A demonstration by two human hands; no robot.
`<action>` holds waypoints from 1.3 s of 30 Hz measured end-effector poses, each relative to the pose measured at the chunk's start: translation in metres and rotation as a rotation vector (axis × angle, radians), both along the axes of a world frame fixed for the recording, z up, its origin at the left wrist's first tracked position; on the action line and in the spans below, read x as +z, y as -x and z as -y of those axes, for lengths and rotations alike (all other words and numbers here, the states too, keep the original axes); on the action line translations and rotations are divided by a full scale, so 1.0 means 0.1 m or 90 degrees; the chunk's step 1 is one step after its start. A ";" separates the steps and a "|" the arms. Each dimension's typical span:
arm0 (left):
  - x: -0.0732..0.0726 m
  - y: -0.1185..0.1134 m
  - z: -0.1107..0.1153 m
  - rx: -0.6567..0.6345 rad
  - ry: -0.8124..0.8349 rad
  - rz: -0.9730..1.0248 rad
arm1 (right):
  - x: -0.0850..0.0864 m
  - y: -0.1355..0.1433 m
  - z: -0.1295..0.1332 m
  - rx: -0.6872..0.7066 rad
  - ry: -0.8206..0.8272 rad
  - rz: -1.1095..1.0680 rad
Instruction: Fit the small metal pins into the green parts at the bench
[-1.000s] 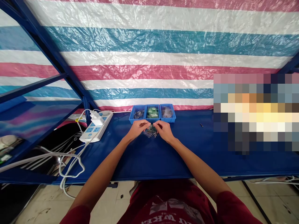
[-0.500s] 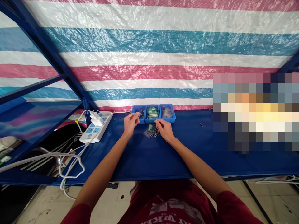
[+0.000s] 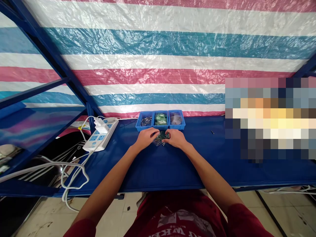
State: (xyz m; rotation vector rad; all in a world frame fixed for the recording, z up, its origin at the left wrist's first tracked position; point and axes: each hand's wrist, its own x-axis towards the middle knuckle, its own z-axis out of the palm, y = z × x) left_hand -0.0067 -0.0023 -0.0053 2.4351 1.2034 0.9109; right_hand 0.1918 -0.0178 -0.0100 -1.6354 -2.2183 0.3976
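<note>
My left hand (image 3: 145, 138) and my right hand (image 3: 176, 138) face each other over a small pile on the blue table. Fingers on both are curled inward with the tips at the pile's edges; anything pinched in them is too small to make out. The pile has a green packet (image 3: 162, 135), a clear plastic bag (image 3: 156, 142) and several thin metal pins (image 3: 163, 143). Just behind it stand three joined blue bins: the left bin (image 3: 139, 126) holds loose dark and silver pins, the middle bin (image 3: 161, 127) green packets, the right bin (image 3: 177, 127) clear bags.
A white power strip (image 3: 98, 141) with a plugged-in adapter and loose white cables (image 3: 81, 164) lies on the left. One small dark pin (image 3: 212, 132) rests on the table to the right. Striped sheeting (image 3: 160, 75) hangs behind. A blurred patch hides the far right.
My left hand has come from the left bin down and right to the pile. My right hand has shifted slightly down and right, staying beside the pile.
</note>
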 end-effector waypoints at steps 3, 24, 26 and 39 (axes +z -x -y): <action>-0.05 0.00 0.00 -0.048 -0.004 -0.075 | 0.00 -0.01 0.01 0.026 0.016 0.039; -0.15 0.02 -0.08 -0.106 0.059 -0.176 | -0.02 0.00 -0.01 0.051 -0.015 0.050; -0.14 0.02 -0.08 -0.107 0.059 -0.172 | -0.02 -0.01 -0.01 0.046 -0.021 0.034; -0.14 0.01 -0.07 -0.109 0.085 -0.151 | -0.03 -0.01 -0.04 -0.004 -0.116 -0.066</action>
